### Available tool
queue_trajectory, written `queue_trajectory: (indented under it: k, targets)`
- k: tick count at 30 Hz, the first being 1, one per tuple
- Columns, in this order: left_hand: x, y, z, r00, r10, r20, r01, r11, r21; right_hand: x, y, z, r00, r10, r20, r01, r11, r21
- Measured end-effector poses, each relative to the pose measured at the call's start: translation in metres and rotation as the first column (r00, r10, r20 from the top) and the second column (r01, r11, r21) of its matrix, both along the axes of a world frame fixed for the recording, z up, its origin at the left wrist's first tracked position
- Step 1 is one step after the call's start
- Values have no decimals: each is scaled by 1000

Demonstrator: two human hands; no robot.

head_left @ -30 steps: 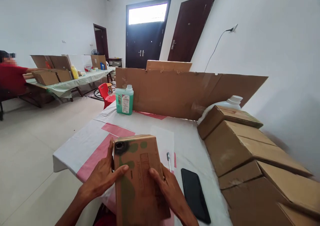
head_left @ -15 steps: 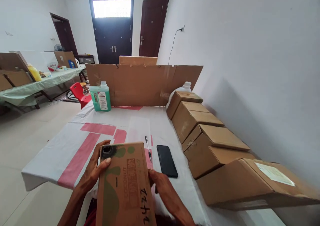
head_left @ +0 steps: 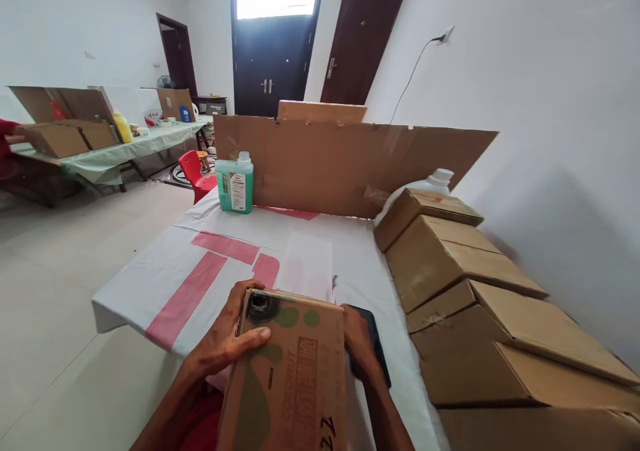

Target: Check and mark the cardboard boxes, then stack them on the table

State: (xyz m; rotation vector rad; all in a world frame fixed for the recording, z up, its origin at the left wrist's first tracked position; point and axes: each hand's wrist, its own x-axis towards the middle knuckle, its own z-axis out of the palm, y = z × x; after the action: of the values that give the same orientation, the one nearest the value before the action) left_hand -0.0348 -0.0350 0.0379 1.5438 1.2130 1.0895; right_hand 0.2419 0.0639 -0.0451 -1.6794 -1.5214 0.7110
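Note:
A brown cardboard box (head_left: 287, 378), printed with green shapes and the word COCONUT and marked in black handwriting, is held tilted up at the table's near edge. My left hand (head_left: 240, 331) grips its upper left corner, the thumb on the printed face beside a dark-edged square hole (head_left: 260, 304). Against the upper right edge rests my right hand (head_left: 357, 338), its fingers out of sight behind the box. A black phone (head_left: 379, 344) lies on the table, partly covered by that hand. Only the tip of a pen (head_left: 335, 280) shows past the box's top.
Several cardboard boxes (head_left: 505, 311) line the table's right side by the wall. A green liquid jug (head_left: 235, 188) stands at the far left, a white jug (head_left: 440, 179) at the far right, before a cardboard panel (head_left: 320, 168). Leftward are a red chair (head_left: 196, 174) and another table (head_left: 107, 164).
My view has turned left, so the room appears shifted right. My right hand has moved up the box's right edge. The box and hand now hide most of the pen and part of the phone.

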Motion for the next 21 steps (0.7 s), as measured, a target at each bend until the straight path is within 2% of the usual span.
queue_trajectory:
  k: [2, 3, 5, 6, 7, 9, 11, 15, 18, 21]
  targets:
    - [-1, -1, 1, 1000, 9, -15, -9, 1000, -2, 11, -7, 18, 989, -70, -128, 78, 995, 63]
    - [0, -2, 2, 1000, 11, -26, -11, 1000, 1, 14, -13, 31, 963, -110, -246, 140, 984, 108]
    - [2, -3, 4, 998, 18, -53, -17, 1000, 8, 10, -30, 61, 835, -110, -540, 251, 948, 195]
    - [3, -3, 5, 997, 24, -68, -23, 1000, 13, 3, -41, 76, 738, -37, -674, 250, 942, 222]
    - [5, -3, 6, 996, 26, -86, -25, 1000, 15, -8, -53, 90, 672, 52, -739, 195, 950, 244]
    - [8, -4, 7, 993, 27, -115, -25, 999, 23, -35, -75, 109, 639, 222, -736, -8, 959, 283]
    - [11, -6, 7, 991, 19, -136, -15, 999, 28, -63, -91, 114, 653, 345, -675, -158, 933, 323]
    - [14, -8, 10, 987, 18, -158, -12, 999, 35, -90, -100, 102, 716, 464, -521, -311, 881, 357]
    - [15, -8, 12, 988, 32, -149, -24, 998, 53, -88, -101, 98, 739, 482, -471, -330, 868, 371]
    - [13, -8, 10, 990, 24, -142, -14, 998, 68, -74, -97, 106, 731, 428, -531, -292, 900, 323]
